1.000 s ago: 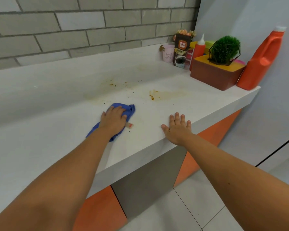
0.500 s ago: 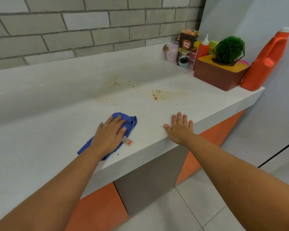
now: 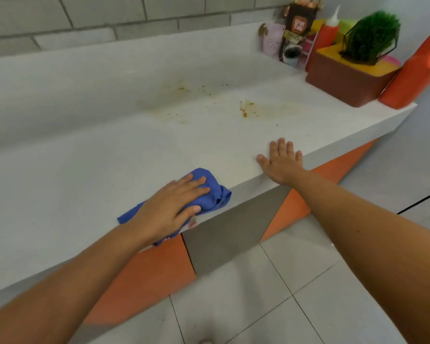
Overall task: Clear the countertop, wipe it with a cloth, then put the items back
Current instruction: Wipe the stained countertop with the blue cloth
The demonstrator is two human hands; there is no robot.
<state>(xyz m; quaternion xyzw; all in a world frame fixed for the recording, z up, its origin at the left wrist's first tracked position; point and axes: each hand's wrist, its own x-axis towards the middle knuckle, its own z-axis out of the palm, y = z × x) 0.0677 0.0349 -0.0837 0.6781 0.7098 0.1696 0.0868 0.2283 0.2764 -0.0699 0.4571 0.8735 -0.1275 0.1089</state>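
My left hand (image 3: 169, 209) presses flat on a crumpled blue cloth (image 3: 215, 192) at the front edge of the white countertop (image 3: 85, 157). Part of the cloth hangs over the edge. My right hand (image 3: 282, 162) rests flat on the counter's front edge, fingers apart, holding nothing. Brown stains and crumbs (image 3: 246, 110) mark the counter further back, between the two hands and the wall.
Grouped at the far right end stand a brown box with a green plant (image 3: 345, 78), an orange jug (image 3: 417, 75), a red squeeze bottle (image 3: 327, 36), a pink cup (image 3: 272, 42) and a dark packet (image 3: 297, 33). A grey brick wall runs behind. Orange cabinet fronts and floor tiles lie below.
My left hand has dragged the blue cloth toward me, from mid-counter to the front edge, where it now overhangs. My right hand has stayed flat in place.
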